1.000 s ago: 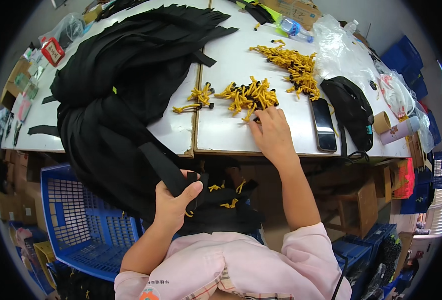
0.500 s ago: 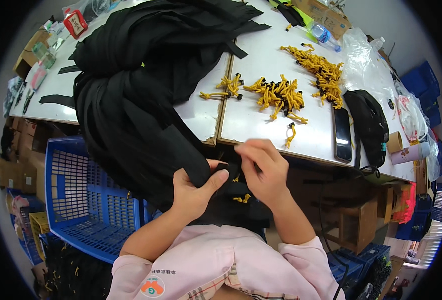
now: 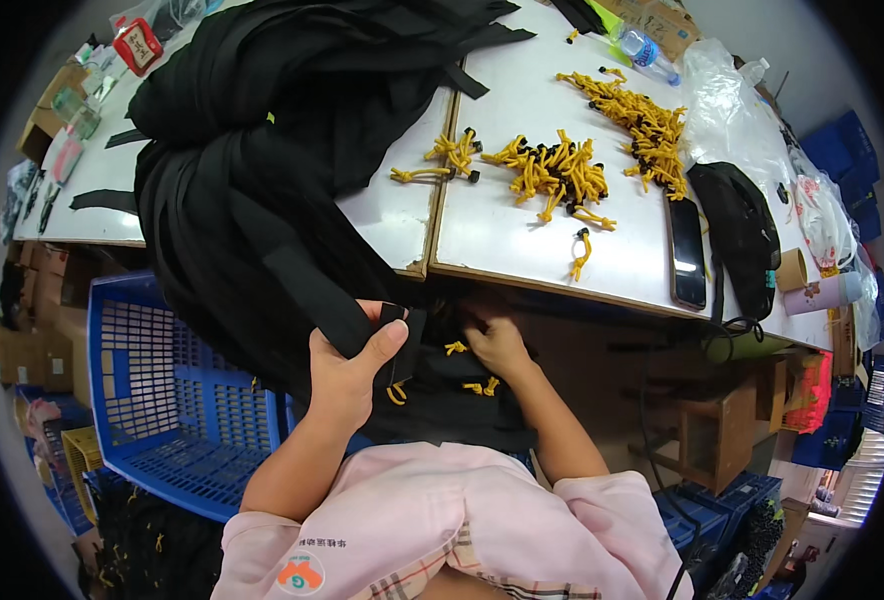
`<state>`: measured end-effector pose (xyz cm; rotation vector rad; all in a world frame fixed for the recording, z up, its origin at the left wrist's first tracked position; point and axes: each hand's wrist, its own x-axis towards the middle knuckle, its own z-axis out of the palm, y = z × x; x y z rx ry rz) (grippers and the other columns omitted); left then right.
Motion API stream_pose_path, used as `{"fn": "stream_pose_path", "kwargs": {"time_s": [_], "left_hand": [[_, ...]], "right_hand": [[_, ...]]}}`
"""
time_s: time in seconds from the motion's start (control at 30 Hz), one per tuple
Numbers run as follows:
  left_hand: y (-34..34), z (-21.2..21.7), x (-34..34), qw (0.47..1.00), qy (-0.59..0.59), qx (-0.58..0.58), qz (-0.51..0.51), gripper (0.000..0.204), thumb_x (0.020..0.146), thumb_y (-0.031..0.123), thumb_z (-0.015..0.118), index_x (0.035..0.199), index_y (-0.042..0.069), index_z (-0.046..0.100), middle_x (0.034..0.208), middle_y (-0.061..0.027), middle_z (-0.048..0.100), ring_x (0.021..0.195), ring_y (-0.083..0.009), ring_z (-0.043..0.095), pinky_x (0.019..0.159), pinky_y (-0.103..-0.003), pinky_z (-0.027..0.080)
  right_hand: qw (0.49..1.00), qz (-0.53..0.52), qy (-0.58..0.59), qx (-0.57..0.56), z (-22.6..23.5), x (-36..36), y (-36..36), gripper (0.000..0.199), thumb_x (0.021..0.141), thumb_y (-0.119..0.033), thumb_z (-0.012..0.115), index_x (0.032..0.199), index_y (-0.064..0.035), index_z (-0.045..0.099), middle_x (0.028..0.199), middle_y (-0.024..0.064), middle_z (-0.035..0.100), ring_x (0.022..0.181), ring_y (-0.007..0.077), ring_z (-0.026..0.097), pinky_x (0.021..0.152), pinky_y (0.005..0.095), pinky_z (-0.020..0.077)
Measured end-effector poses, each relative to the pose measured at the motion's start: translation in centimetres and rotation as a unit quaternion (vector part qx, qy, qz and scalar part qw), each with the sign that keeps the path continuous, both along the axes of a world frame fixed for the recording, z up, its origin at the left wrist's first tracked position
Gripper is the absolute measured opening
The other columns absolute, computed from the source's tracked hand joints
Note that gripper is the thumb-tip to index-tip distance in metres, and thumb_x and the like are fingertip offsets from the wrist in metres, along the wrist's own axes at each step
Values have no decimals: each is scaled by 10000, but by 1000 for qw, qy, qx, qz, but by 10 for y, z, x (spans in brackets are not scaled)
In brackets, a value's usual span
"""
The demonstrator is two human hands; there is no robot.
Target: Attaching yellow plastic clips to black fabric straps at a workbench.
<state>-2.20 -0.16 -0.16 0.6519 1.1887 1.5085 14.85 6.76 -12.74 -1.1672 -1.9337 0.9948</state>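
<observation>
My left hand (image 3: pixel 347 375) pinches the end of a black strap (image 3: pixel 317 300) between thumb and fingers, just in front of the table edge. That strap runs up into a big heap of black straps (image 3: pixel 232 190) draped over the table's front. A yellow cord loop (image 3: pixel 396 392) hangs below the pinched end. Lower and to the right, my right hand (image 3: pixel 502 345) is beneath the table edge with curled fingers, partly in shadow; what they hold, if anything, is hidden. Black fabric (image 3: pixel 442 415) lies over my lap, and yellow cord pieces (image 3: pixel 482 387) show on it.
Piles of yellow cord loops with black ends (image 3: pixel 552 170) lie on the white table (image 3: pixel 482 240). At its right are a phone (image 3: pixel 686 255), a black pouch (image 3: pixel 737 230) and a pink cup (image 3: pixel 824 294). A blue plastic basket (image 3: pixel 177 450) stands at my left.
My left hand has shifted slightly left with the strap end. My right hand has dropped from the table edge to below it. A yellow loop now shows under the left hand.
</observation>
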Motion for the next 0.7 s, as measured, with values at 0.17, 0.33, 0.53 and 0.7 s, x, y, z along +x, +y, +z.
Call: {"fn": "stream_pose_path", "kwargs": {"time_s": [0.17, 0.33, 0.53, 0.7], "left_hand": [[-1, 2, 3, 1000, -7, -4, 2, 197, 702, 96, 668, 838, -5, 566, 730, -21, 565, 640, -67, 506, 597, -194, 412], [-2, 2, 5, 1000, -5, -3, 3, 188, 702, 85, 663, 837, -3, 567, 727, -21, 564, 637, -68, 506, 597, -193, 411], [-3, 3, 5, 1000, -15, -8, 8, 161, 701, 59, 653, 829, -1, 574, 731, -25, 572, 636, -69, 513, 594, -195, 418], [-8, 2, 13, 998, 37, 5, -45, 131, 709, 33, 639, 825, -2, 588, 736, -35, 584, 646, -58, 517, 585, -187, 420]], "right_hand": [[953, 185, -204, -125, 7, -11, 5, 299, 745, -247, 550, 998, -89, 561, 904, 202, 563, 830, 324, 551, 713, 379, 443], [929, 181, -308, -93, 2, -17, 10, 300, 720, -242, 558, 988, -106, 566, 891, 187, 571, 829, 338, 544, 728, 402, 431], [966, 73, -247, -24, 6, 1, -2, 234, 699, -165, 566, 918, -84, 579, 826, 148, 581, 727, 291, 563, 624, 351, 449], [998, 26, 48, -30, 94, 0, -31, 135, 752, -68, 549, 869, -4, 565, 741, 110, 573, 580, 176, 543, 532, 253, 438]]}}
